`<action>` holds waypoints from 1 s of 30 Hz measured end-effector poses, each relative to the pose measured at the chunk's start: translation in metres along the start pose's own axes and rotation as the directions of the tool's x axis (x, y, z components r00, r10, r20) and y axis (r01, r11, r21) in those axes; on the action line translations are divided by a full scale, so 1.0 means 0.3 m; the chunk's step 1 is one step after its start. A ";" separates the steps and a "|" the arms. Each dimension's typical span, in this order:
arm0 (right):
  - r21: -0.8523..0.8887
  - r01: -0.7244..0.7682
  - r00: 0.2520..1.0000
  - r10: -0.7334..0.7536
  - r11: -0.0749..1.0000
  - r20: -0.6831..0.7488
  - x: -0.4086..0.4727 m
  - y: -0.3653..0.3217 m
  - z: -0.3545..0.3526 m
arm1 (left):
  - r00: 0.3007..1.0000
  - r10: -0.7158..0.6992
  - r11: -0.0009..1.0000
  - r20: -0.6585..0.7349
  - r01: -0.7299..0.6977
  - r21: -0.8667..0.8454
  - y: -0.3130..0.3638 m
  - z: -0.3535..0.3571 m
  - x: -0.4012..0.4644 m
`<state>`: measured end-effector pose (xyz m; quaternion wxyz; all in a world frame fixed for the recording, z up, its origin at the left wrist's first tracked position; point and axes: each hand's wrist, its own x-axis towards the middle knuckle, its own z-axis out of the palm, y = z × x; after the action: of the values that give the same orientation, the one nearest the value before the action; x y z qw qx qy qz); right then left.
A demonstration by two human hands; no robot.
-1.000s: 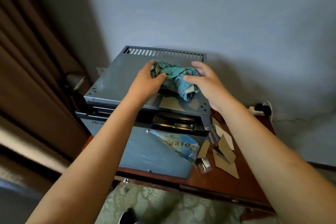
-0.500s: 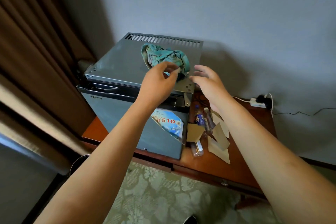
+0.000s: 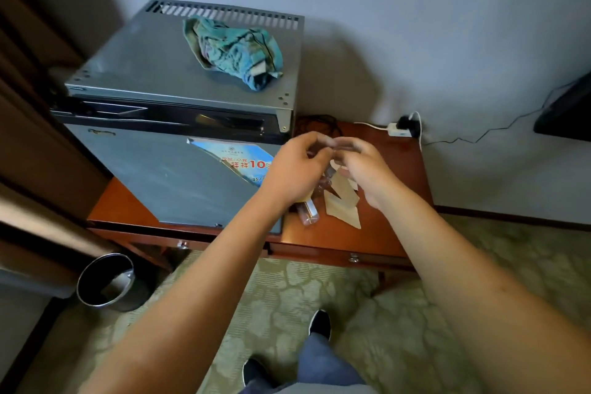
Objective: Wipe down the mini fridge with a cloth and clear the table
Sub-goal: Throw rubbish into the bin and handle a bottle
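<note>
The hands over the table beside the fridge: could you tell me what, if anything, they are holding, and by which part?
It cannot be told: both hands meet, fingers curled, above the bottles and cardboard pieces, hiding any hold.

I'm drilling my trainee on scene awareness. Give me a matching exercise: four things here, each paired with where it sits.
Things:
1. cloth
2. bin
3. paper scraps
4. power strip

Places:
A. on the floor, left of the table
B. at the table's back edge by the wall
C. on top of the mini fridge
D. on the table, right of the fridge

Pairs: 1-C, 2-A, 3-D, 4-B
</note>
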<state>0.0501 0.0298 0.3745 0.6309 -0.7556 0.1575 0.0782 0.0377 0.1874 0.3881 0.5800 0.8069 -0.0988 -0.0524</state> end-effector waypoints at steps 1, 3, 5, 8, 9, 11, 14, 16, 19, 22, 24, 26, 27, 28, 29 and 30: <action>-0.011 -0.014 1.000 0.014 1.000 -0.006 0.004 0.021 -0.013 | 1.000 -0.018 1.000 0.016 0.018 -0.010 -0.014 0.023 0.001; -0.026 -0.037 0.999 0.037 0.999 -0.006 0.007 0.048 -0.029 | 0.997 -0.068 0.997 0.042 0.069 -0.040 -0.044 0.065 0.010; -0.028 -0.061 0.998 0.061 0.998 0.000 0.029 0.075 -0.051 | 0.991 -0.125 0.990 0.055 0.128 -0.061 -0.074 0.103 0.027; -0.019 -0.094 0.995 0.094 0.995 0.023 0.081 0.108 -0.089 | 0.974 -0.216 0.972 0.066 0.221 -0.080 -0.136 0.166 0.078; -0.027 -0.106 0.994 0.107 0.994 0.031 0.106 0.122 -0.103 | 0.967 -0.246 0.964 0.065 0.252 -0.091 -0.160 0.187 0.102; -0.049 -0.126 0.990 0.128 0.991 0.051 0.171 0.155 -0.132 | 0.949 -0.311 0.944 0.053 0.315 -0.097 -0.213 0.235 0.157; -0.080 -0.171 0.981 0.177 0.982 0.083 0.297 0.214 -0.179 | 0.907 -0.421 0.902 0.020 0.421 -0.090 -0.293 0.314 0.247; -0.114 -0.210 0.968 0.222 0.971 0.114 0.395 0.271 -0.221 | 0.866 -0.500 0.864 -0.009 0.498 -0.080 -0.362 0.384 0.307; -0.177 -0.312 0.931 0.337 0.934 0.141 0.548 0.403 -0.284 | 0.759 -0.650 0.759 -0.038 0.647 -0.070 -0.488 0.507 0.387; -0.241 -0.413 0.880 0.453 0.878 0.141 0.681 0.553 -0.332 | 0.603 -0.797 0.603 -0.024 0.795 -0.065 -0.625 0.622 0.445; -0.268 -0.452 0.853 0.500 0.851 0.148 0.749 0.642 -0.354 | 0.497 -0.868 0.496 -0.023 0.861 -0.117 -0.701 0.691 0.471; -0.294 -0.468 0.836 0.525 0.834 0.160 0.800 0.715 -0.367 | 0.450 -0.892 0.451 -0.041 0.886 -0.109 -0.762 0.750 0.497; -0.304 -0.472 0.828 0.534 0.828 0.168 0.823 0.751 -0.370 | 0.448 -0.893 0.450 -0.046 0.891 -0.063 -0.793 0.774 0.510; -0.315 -0.467 0.825 0.535 0.826 0.182 0.844 0.785 -0.373 | 0.444 -0.895 0.445 -0.054 0.895 -0.017 -0.824 0.795 0.522; -0.329 -0.454 0.825 0.530 0.828 0.194 0.862 0.814 -0.372 | 0.437 -0.897 0.437 -0.072 0.899 0.018 -0.855 0.815 0.533; -0.343 -0.440 0.830 0.522 0.830 0.196 0.880 0.841 -0.370 | 0.430 -0.898 0.428 -0.095 0.903 0.049 -0.885 0.833 0.541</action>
<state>0.2038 -0.1545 0.0778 0.4914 -0.7537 0.2403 0.3644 0.1724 0.0021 0.0613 0.4275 0.7621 0.3600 -0.3269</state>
